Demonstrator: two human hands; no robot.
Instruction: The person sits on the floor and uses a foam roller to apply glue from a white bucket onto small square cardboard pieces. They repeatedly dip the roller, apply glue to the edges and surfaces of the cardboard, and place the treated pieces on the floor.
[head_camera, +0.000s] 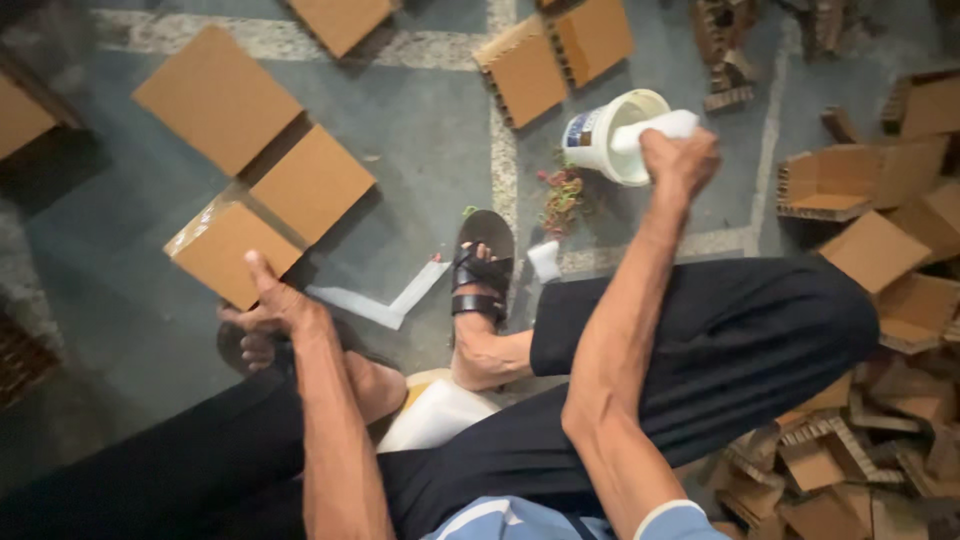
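Glue risk over the tilted white bucket (605, 135)
Right hand (680, 160), fingers shut round a white applicator (655, 128) in the bucket, could tip it; left hand (268, 310) pinches a cardboard square (225, 250) above the floor (430, 150).

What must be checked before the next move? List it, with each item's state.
1. Left hand grips the cardboard piece: ok.
2. Right hand holds the white applicator: ok.
3. Applicator tip is inside the white bucket: ok.
4. Bucket stands upright: not ok, it is tilted on the floor.
5. Amount left in the bucket: cannot tell.
6. Applicator is loaded: cannot tell.
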